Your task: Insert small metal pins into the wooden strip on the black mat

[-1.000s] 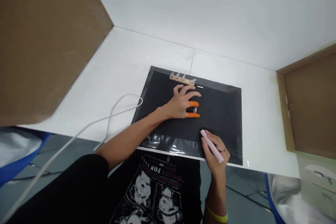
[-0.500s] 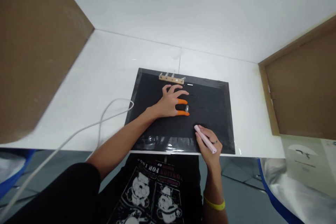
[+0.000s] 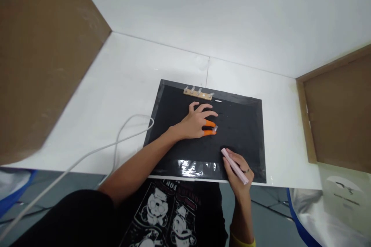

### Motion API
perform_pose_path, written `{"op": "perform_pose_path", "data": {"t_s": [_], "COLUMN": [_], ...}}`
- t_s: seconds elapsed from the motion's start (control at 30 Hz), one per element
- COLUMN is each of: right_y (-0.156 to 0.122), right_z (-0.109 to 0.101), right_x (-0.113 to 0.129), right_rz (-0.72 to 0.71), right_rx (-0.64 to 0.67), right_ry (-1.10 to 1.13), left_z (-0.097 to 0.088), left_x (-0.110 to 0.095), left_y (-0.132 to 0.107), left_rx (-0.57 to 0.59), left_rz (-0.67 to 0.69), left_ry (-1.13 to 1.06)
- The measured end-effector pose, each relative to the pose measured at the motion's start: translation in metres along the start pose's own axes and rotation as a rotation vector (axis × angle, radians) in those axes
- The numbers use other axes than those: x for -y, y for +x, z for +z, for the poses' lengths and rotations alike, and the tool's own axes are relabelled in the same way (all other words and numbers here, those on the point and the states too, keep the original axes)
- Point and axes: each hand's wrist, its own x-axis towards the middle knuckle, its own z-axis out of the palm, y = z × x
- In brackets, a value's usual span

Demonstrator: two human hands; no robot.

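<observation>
My left hand (image 3: 197,122) rests on a black mat (image 3: 243,131), its thumb and forefinger in orange finger cots pinched on a small clear part (image 3: 215,128). The other fingers are spread over the mat. My right hand (image 3: 239,168) lies near the mat's front edge, closed round a pale pink pen-like tool (image 3: 234,166) that points up and left. At the mat's far edge lies a small wooden strip (image 3: 198,93) with several clear parts standing on it, and a little white piece (image 3: 218,101) to its right.
The mat lies on a white table (image 3: 121,81) with a white back wall. Brown cardboard panels stand at the left (image 3: 43,54) and right (image 3: 339,112). A white cable (image 3: 116,142) loops across the table's left front and hangs off the edge.
My left thumb and forefinger have drawn together on the small clear part. The right hand keeps its hold on the pink tool. The view has shifted slightly.
</observation>
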Motion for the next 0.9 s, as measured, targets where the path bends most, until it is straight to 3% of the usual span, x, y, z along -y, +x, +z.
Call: {"op": "perform_pose_path", "data": {"t_s": [0.33, 0.63, 0.77, 0.9], "right_y": [-0.004, 0.002, 0.016, 0.05], "right_z": [0.0, -0.004, -0.005, -0.004], "right_x": [-0.005, 0.008, 0.017, 0.013], "right_rz": [0.052, 0.128, 0.13, 0.146], "right_rx": [-0.022, -0.095, -0.126, -0.135], "right_ry": [0.017, 0.072, 0.101, 0.128], "left_z": [0.002, 0.007, 0.009, 0.008], "left_x": [-0.001, 0.001, 0.002, 0.002], "left_y": [0.003, 0.005, 0.006, 0.007], "left_rx": [0.059, 0.012, -0.003, 0.001], "left_rz": [0.01, -0.002, -0.023, -0.056], "left_ry": [-0.042, -0.064, -0.08, -0.078]}}
